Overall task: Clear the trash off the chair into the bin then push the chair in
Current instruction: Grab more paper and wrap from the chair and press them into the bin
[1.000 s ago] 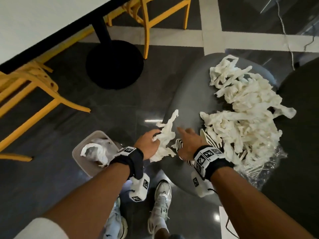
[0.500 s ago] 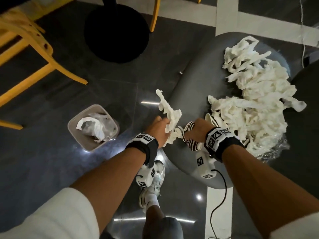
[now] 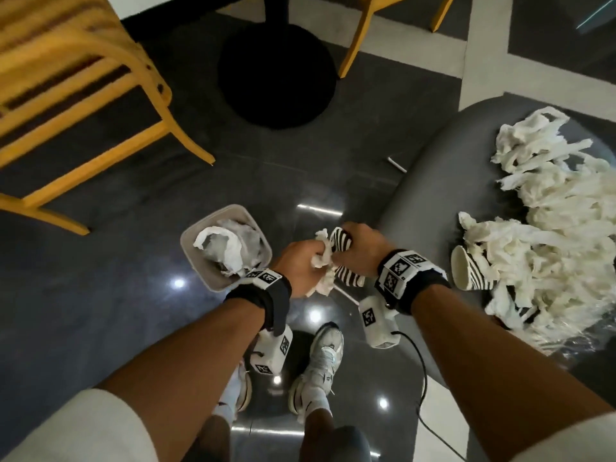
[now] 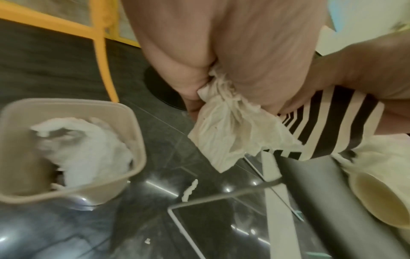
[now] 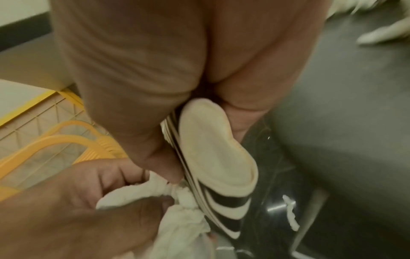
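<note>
The left hand (image 3: 296, 261) grips a crumpled tissue (image 3: 322, 273); the right hand (image 3: 358, 250) squeezes a flattened striped cup (image 3: 343, 258), both between the bin (image 3: 200, 258) and the chair (image 3: 443, 195).

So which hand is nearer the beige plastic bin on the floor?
Left. The left hand, gripping crumpled white tissue, is just beside the bin; the right hand is farther right.
</note>
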A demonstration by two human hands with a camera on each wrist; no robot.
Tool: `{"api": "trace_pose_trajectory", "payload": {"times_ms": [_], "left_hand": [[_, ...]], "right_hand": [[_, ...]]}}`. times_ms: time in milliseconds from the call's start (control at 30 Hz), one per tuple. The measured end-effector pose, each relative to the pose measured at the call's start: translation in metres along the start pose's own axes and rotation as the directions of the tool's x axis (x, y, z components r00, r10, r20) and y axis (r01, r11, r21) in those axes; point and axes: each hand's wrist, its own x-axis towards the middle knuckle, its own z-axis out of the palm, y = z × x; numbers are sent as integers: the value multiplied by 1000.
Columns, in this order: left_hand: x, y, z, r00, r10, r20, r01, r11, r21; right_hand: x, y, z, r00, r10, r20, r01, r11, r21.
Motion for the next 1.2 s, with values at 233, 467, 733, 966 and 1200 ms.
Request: {"api": "trace_pose_trajectory", "payload": {"times_ms": [233, 467, 733, 966, 1200], "left_hand": [[-21, -133, -91, 948, -261, -180, 262, 965, -20], [-26, -215, -107, 831, -503, -236, 413, 844, -343], [3, -224, -89, 795, -585, -161, 369, 676, -638], [21, -286, -83, 641, -605, -473, 330, 773, -542], [15, -357, -54, 714, -410, -568, 169, 887, -429]], "right_hand": [[87, -111, 124, 995, -92, -47, 100, 974, 205], [156, -129, 226, 998, -32, -48, 49, 914, 404], [192, -84, 208, 996, -12, 85, -9, 972, 236], [272, 15, 183, 973, 218, -74, -226, 967, -121], [373, 84, 223, 978, 149, 149, -2, 712, -702]]}}
